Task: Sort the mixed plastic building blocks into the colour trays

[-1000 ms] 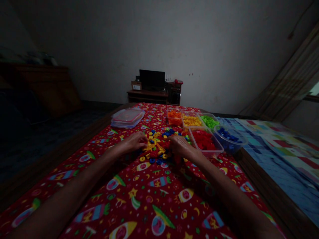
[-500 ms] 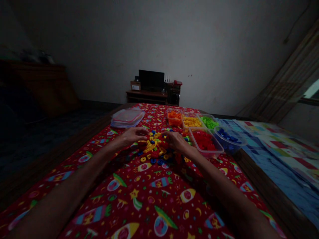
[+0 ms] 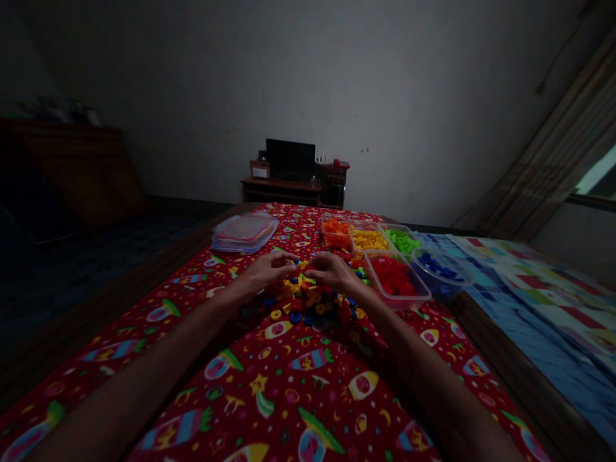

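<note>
A mixed heap of small plastic building pieces (image 3: 308, 298), mostly yellow, red and blue with some round ones, lies on the red patterned tablecloth (image 3: 289, 391). Over the heap's left side is my left hand (image 3: 267, 271), thumb and fingers curled together by a small blue piece (image 3: 296, 262). My right hand (image 3: 332, 271) faces it from the other side, fingers bent inward and closed. The fingertips nearly meet. Whatever the fingers pinch is too small and dark to name.
Sorted pieces fill clear containers at right: orange (image 3: 335, 237), yellow (image 3: 369, 240), green (image 3: 402, 241), red (image 3: 393, 276) and a round blue tub (image 3: 439, 266). Stacked plastic lids (image 3: 244, 231) lie at left. A bed (image 3: 543, 289) adjoins the table's right side.
Both hands have come closer together over the heap, the left moving right and the right moving slightly left. Their fingers are now more closed. The view has shifted a little.
</note>
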Demonstrator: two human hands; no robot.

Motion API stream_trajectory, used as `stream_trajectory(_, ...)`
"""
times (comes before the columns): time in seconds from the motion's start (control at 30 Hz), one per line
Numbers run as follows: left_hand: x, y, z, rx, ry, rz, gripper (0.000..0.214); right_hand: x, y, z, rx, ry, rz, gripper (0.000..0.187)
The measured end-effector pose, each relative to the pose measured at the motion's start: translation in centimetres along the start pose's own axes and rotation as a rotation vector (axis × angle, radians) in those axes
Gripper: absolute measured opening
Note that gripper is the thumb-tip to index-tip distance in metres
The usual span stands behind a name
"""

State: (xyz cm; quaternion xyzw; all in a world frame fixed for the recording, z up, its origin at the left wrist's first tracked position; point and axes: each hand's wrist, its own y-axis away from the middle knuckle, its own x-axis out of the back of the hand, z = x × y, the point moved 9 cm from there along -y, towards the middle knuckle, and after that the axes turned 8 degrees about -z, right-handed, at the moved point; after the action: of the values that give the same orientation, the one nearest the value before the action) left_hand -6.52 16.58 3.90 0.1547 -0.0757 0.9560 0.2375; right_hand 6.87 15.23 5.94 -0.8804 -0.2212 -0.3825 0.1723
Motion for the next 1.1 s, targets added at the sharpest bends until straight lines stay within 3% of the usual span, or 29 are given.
stream_trajectory(0.1,-1.2,-0.5,-0.5,0.015,0.012,0.018,0.061,-0.4,0.7,-1.4,0.112,0.032,0.014,0.025)
stream_trajectory(0.23,-2.3,-0.8,-0.7,0.013,0.031,0.040,0.064,-1.6,1.6,-3.0,0.241,0.189,-0.051,0.016)
stream_trajectory(0.3,-2.6,-0.8,-0.4,0.016,0.016,0.040,0.061,-1.0,1.8,-3.2,0.255,0.241,-0.067,0.015)
stream_trajectory(0.4,-1.7,-0.3,0.7,-0.001,-0.135,0.052,0.055,2.5,2.0,-2.4,0.164,0.359,0.031,0.013)
stream_trajectory(0.5,0.3,0.3,2.1,-0.026,-0.451,0.071,0.046,7.8,3.3,0.3,-0.058,0.463,0.168,0.014)
stream_trajectory(0.63,2.5,0.7,1.3,0.054,-0.646,-0.041,0.035,13.9,6.6,4.8,-0.318,0.502,0.267,0.016)
stream_trajectory(0.77,3.1,0.9,0.0,0.148,-0.767,-0.123,0.029,16.2,9.0,8.8,-0.538,0.531,0.214,0.020)
stream_trajectory(0.83,2.4,1.0,-0.4,0.157,-0.810,-0.179,0.029,16.5,9.1,8.7,-0.536,0.617,0.232,0.024)
stream_trajectory(0.93,1.1,1.0,-0.5,0.125,-0.852,-0.229,0.025,15.6,8.0,6.5,-0.458,0.691,0.277,0.024)
stream_trajectory(1.0,0.8,0.9,-0.6,0.107,-0.874,-0.219,0.019,13.6,6.5,4.5,-0.362,0.672,0.245,0.023)
stream_trajectory(1.1,0.7,0.9,-0.7,0.100,-0.892,-0.209,0.012,8.6,4.0,1.9,-0.221,0.653,0.083,0.024)
